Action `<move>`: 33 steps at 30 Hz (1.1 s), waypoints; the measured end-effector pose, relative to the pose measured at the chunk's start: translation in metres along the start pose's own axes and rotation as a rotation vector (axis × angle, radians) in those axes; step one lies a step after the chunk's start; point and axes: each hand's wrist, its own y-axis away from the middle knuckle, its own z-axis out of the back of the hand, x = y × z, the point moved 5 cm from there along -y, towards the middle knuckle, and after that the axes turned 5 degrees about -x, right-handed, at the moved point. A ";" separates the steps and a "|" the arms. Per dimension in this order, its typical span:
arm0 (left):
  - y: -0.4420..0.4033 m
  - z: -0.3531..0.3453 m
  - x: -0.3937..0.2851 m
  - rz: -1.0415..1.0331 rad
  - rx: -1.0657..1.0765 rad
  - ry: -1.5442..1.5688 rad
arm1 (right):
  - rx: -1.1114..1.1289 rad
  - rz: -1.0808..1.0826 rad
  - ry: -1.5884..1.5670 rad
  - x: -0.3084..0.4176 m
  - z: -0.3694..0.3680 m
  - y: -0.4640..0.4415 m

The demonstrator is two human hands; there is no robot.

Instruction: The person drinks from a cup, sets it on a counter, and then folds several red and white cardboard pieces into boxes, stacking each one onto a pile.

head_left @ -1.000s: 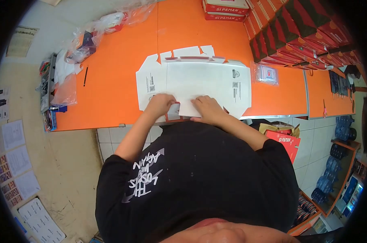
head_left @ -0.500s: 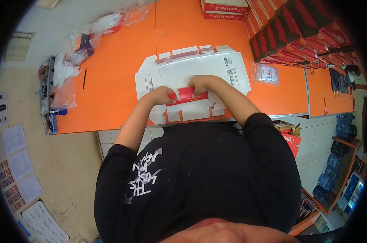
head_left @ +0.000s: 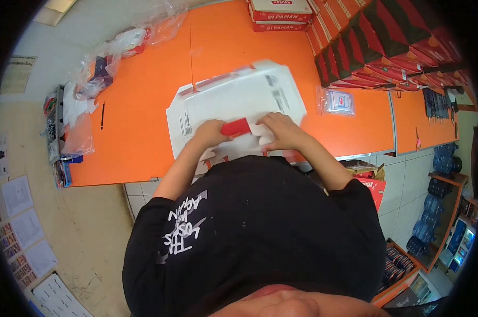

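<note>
A flat white cardboard box blank point(head_left: 228, 100) with printed marks lies tilted on the orange table in front of me. Along its near edge a red panel point(head_left: 235, 127) is folded up. My left hand point(head_left: 211, 132) closes on the left end of this red panel. At the panel's right end, my right hand point(head_left: 282, 131) has its fingers and thumb around a white flap point(head_left: 257, 132) of the same blank. My torso hides part of the blank's near edge, and its far edge is blurred.
Red boxes point(head_left: 281, 21) are stacked at the back, beside rows of red and dark packages point(head_left: 376, 53) on the right. A plastic-wrapped pack point(head_left: 338, 102) lies right of the blank. Plastic bags point(head_left: 80, 127) and a black pen point(head_left: 102, 116) are on the left.
The blank has turned slightly and shifted left, and its near edge is lifted toward me. My right hand has moved off the red panel's face to the flap at its right end.
</note>
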 end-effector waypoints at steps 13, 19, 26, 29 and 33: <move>0.147 0.054 -0.127 -0.870 0.385 -0.025 | 0.341 -0.340 0.105 -0.027 -0.034 -0.050; 0.064 -0.002 -0.035 -0.203 -0.152 -0.440 | 0.248 -0.190 0.359 -0.006 -0.009 -0.069; 0.031 -0.002 -0.007 -0.118 -0.508 -0.114 | -0.074 -0.122 -0.026 -0.030 -0.006 -0.033; 0.035 0.020 -0.001 -0.098 -0.478 -0.039 | 0.134 0.165 -0.016 -0.002 0.022 0.002; 0.024 0.000 0.016 -0.070 -0.134 0.167 | -0.197 0.235 0.360 -0.010 0.006 0.005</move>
